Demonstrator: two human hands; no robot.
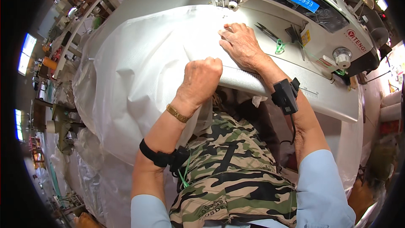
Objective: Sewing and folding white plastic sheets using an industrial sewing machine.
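A large sheet of thin, translucent white material (pixel 147 59) spreads over the sewing table and drapes off its left and front edges. At the table's front edge my left hand (pixel 201 78) is closed in a fist on the edge of this sheet. Farther in, just in front of the sewing machine's needle area (pixel 223 8), my right hand (pixel 241 43) has its fingers curled together on the sheet's right edge. The fingertips of both hands are partly hidden. Under the machine's lamp the sheet is washed out, so the stitching spot is hard to make out.
Right of my right hand lie thread snips (pixel 267 32) with a green cord (pixel 279 46) and a dark metal tool (pixel 293 33). The machine head (pixel 303 0), with a lit blue display, spans the back right. Cluttered shelving (pixel 67 55) stands at left.
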